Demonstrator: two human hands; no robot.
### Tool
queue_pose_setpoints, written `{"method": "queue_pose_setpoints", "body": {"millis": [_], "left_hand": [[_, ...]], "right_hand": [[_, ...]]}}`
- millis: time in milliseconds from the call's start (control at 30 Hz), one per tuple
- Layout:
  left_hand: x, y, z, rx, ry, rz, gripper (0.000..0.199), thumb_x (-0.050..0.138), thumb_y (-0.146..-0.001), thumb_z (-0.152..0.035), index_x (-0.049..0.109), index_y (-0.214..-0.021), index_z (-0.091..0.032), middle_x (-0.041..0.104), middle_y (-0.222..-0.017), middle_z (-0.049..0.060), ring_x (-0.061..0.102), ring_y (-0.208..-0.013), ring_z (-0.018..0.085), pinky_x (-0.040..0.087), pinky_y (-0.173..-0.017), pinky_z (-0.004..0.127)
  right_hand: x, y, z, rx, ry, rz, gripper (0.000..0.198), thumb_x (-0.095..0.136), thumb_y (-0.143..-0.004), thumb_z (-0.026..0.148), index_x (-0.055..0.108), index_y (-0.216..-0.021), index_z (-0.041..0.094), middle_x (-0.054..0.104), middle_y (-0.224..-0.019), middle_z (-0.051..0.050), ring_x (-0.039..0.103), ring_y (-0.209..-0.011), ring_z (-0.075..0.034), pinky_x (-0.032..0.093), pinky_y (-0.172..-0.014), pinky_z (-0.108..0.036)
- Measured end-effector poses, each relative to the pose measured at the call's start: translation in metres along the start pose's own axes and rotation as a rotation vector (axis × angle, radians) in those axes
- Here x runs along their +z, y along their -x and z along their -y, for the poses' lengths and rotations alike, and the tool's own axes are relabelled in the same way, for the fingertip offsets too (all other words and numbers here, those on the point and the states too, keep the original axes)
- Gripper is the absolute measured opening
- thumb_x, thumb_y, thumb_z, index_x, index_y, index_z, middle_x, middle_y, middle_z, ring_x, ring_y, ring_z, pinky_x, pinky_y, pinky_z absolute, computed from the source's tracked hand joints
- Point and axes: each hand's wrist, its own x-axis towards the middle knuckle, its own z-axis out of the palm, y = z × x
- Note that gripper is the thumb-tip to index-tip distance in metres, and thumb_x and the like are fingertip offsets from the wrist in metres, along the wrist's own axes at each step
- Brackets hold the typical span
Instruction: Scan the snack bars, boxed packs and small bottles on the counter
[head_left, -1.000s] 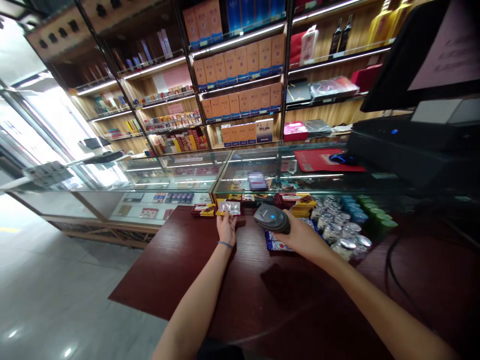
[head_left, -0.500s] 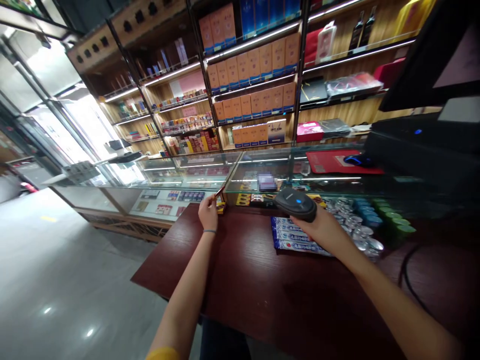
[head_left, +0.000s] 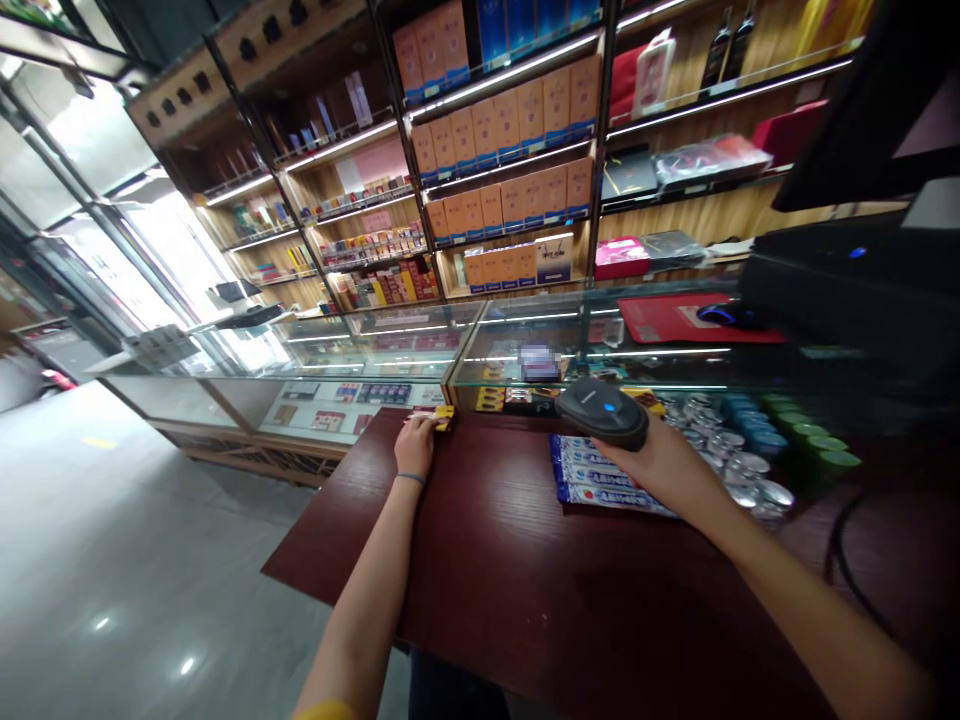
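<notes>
Head view: the left hand (head_left: 413, 448) touched a flat yellow-and-maroon packet (head_left: 443, 415) at its far side, long axis left-right, grip indeterminable; the right hand (head_left: 670, 468), farther off, held a black plastic scanner (head_left: 602, 412).

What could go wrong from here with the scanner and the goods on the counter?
The right hand holds the barcode scanner above the blue-and-white packets; lowering it might shift them. The silver-lidded jars stand close together near that hand and forearm, so a sideways swing could topple one. The left hand is at the yellow-and-maroon packets near the counter's far edge; a careless push might send one over.
</notes>
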Motion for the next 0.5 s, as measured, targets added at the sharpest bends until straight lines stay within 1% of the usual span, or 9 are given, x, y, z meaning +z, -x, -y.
{"method": "queue_pose_setpoints", "body": {"millis": [100,233,300,367,500], "left_hand": [[0.003,0.0,0.003,-0.023,-0.032,0.052,0.029,0.051,-0.092,-0.019,0.07,-0.111,-0.029,0.067,-0.114,0.007,0.061,-0.104,0.022,0.042,-0.104,0.036],[0.005,-0.001,0.003,-0.011,-0.147,0.14,0.038,0.045,-0.095,-0.019,0.063,-0.127,-0.028,0.063,-0.129,0.007,0.056,-0.121,0.023,0.029,-0.116,0.043],[0.006,-0.001,0.002,-0.002,-0.198,0.177,0.043,0.044,-0.095,-0.017,0.057,-0.134,-0.028,0.059,-0.138,0.007,0.049,-0.131,0.025,0.025,-0.118,0.048],[0.007,-0.001,0.001,-0.007,-0.236,0.202,0.048,0.044,-0.094,-0.016,0.052,-0.14,-0.027,0.054,-0.144,0.008,0.043,-0.138,0.027,0.024,-0.118,0.052],[0.011,-0.001,0.001,-0.018,-0.244,0.235,0.052,0.047,-0.094,-0.021,0.045,-0.145,-0.026,0.047,-0.15,0.011,0.037,-0.142,0.03,0.024,-0.116,0.058]], "right_hand": [[0.002,0.0,-0.005,-0.029,0.119,0.016,0.045,0.07,-0.07,0.039,0.067,-0.112,0.024,0.074,-0.091,-0.007,0.069,-0.088,-0.03,0.051,-0.064,-0.035],[0.004,0.001,-0.011,-0.048,0.196,0.031,0.045,0.067,-0.074,0.039,0.067,-0.115,0.022,0.074,-0.103,-0.009,0.069,-0.096,-0.031,0.053,-0.07,-0.037],[0.004,0.001,-0.012,-0.052,0.211,0.04,0.043,0.067,-0.075,0.039,0.068,-0.114,0.022,0.074,-0.101,-0.008,0.07,-0.095,-0.031,0.054,-0.071,-0.037],[0.005,0.002,-0.012,-0.057,0.22,0.045,0.042,0.066,-0.075,0.039,0.068,-0.114,0.023,0.075,-0.097,-0.007,0.07,-0.092,-0.03,0.054,-0.07,-0.037],[0.006,0.001,-0.015,-0.057,0.227,0.037,0.042,0.066,-0.075,0.04,0.068,-0.114,0.024,0.075,-0.095,-0.006,0.071,-0.09,-0.031,0.054,-0.068,-0.037]]}}
